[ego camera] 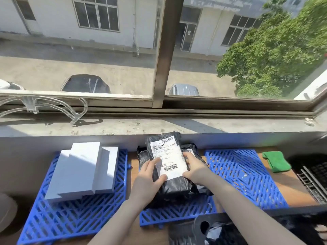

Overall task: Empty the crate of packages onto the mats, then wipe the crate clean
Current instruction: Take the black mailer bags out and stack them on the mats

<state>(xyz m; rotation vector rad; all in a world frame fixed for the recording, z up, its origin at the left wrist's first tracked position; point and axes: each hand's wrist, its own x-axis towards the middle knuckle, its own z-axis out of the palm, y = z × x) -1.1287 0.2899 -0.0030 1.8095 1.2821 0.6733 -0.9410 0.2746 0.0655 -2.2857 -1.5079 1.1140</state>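
A black plastic package [174, 184] with a white shipping label lies on top of other black packages [142, 158] on the middle blue mat [169, 214]. My left hand [147, 181] grips its left edge, thumb on the label. My right hand [194, 168] holds its right edge with curled fingers. Several white boxes [83, 170] are stacked on the left blue mat [70, 216]. The right blue mat [244, 174] carries nothing. A black crate [313, 177] sits at the far right, partly cut off. A green cloth [277, 161] lies beside it.
A concrete window sill [159, 126] and a wall run behind the wooden table [290, 188]. A clear plastic bracket [77, 110] rests on the sill at left. A black object with a round hole [205, 227] lies at the near edge.
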